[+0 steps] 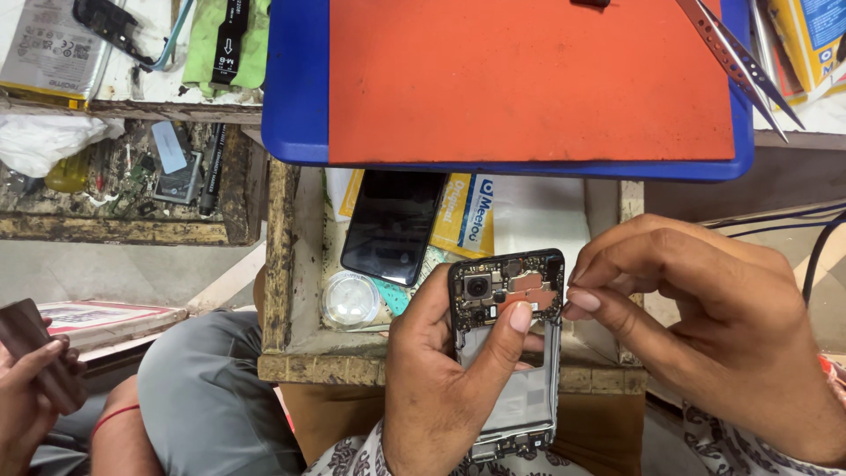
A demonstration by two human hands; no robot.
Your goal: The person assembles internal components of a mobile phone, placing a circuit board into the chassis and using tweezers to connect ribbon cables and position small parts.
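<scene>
Two hands are mine in this view, and I read them left to right after the edge of the scene: at the far left another person's hand (31, 388) grips a dark brown slab, well apart from my work. Further in, a black phone (394, 225) lies face up in the wooden tray (278, 264), with a round clear lid (351, 300) just beside its near end. My left hand (441, 388) is closed around the opened phone (509, 348), palm behind it and thumb pressed across the front just below the circuit board (520, 291). I hold it in the air over the near rim of the tray, below the orange mat (529, 79). Its long axis runs near to far, almost upright in the picture; the camera end points far, toward the mat, the empty battery bay sits nearer to me, and the open back faces up at the camera. My right hand (705, 326) is pinched shut, thumb and forefinger meeting at the phone's right edge beside the board; I cannot tell whether they hold anything, though a thin sliver seems to show there. I judge the step to be fine work on the board's right side, and the next move calls for a steady left grip and a small, precise pinch. Steel tweezers (736, 57) lie on the mat's far right corner.
</scene>
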